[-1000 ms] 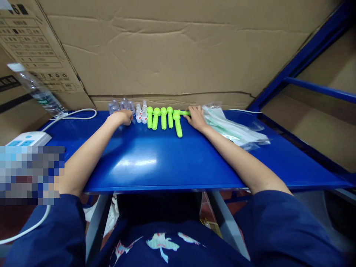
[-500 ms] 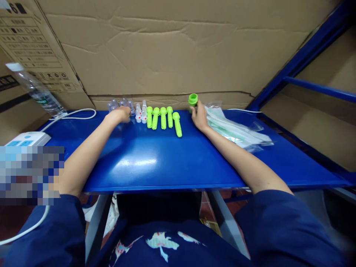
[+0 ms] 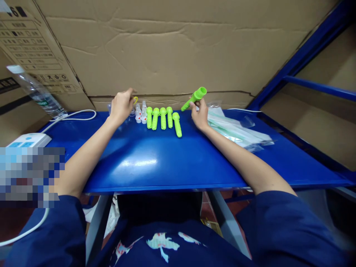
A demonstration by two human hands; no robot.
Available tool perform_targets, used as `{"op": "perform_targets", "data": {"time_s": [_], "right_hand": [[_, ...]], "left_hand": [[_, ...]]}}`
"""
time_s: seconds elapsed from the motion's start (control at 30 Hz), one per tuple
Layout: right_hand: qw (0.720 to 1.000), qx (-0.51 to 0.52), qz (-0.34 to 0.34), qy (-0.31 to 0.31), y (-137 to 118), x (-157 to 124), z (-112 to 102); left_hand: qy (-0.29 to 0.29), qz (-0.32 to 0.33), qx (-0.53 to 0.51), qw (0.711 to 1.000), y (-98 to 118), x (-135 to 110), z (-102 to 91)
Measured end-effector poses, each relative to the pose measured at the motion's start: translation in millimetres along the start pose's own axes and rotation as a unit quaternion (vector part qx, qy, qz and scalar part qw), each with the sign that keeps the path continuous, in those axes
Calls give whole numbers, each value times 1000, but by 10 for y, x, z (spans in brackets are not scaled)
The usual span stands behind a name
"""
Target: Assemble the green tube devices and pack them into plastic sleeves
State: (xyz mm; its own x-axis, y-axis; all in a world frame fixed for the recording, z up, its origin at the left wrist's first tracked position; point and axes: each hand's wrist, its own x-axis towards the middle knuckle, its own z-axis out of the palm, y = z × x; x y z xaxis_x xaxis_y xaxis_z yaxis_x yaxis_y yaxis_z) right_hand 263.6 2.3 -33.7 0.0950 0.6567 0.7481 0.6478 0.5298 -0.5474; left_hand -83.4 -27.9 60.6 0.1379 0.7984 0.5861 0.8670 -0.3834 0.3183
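My right hand (image 3: 200, 114) is closed around a lime-green flashlight-shaped plastic tube (image 3: 194, 99), tilted with its wide open end up and to the right. Fingers pinched, my left hand (image 3: 122, 106) is raised at the back left of the table, holding a small yellow ring (image 3: 135, 100). Just right of that hand stand small white pieces with clear tips and red dots (image 3: 141, 114). Clear plastic caps (image 3: 109, 107) are mostly hidden behind the left hand. Several green flashlight-shaped tubes (image 3: 163, 118) lie in a row between my hands, one (image 3: 177, 125) set slightly apart.
Clear plastic bags (image 3: 239, 129) lie right of my right hand on the blue table (image 3: 167, 159). A water bottle (image 3: 39, 92), a white cable (image 3: 83, 110) and a power strip (image 3: 30, 139) are at the left. Cardboard (image 3: 167, 48) walls the back; a blue frame (image 3: 300, 55) rises at the right.
My left hand has lifted from among the clear caps, and the yellow ring now shows in its fingers. In my right hand, the green tube has risen and tilted, showing its length.
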Motion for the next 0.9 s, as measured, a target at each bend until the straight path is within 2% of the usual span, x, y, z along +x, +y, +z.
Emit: {"op": "perform_targets", "data": {"time_s": [0.1, 0.17, 0.37, 0.47, 0.67, 0.83, 0.9], "right_hand": [[999, 4, -47, 22, -103, -29, 5], [997, 7, -82, 3, -226, -79, 14], [977, 33, -125, -169, -700, -326, 104], [968, 51, -111, -220, -815, -421, 162], [961, 130, -47, -238, -828, -456, 189], [955, 157, -44, -250, -869, -464, 161], [952, 162, -45, -257, -880, -468, 159]], "left_hand": [[49, 36, -143, 988, -5, 50, 107], [48, 57, -218, 973, 24, 55, 176], [-3, 75, -351, 933, 235, -101, 337], [-15, 87, -370, 925, 329, -182, 364], [-42, 106, -361, 925, 370, -216, 393], [9, 71, -333, 940, 312, -205, 451], [5, 71, -334, 940, 310, -209, 448]]}}
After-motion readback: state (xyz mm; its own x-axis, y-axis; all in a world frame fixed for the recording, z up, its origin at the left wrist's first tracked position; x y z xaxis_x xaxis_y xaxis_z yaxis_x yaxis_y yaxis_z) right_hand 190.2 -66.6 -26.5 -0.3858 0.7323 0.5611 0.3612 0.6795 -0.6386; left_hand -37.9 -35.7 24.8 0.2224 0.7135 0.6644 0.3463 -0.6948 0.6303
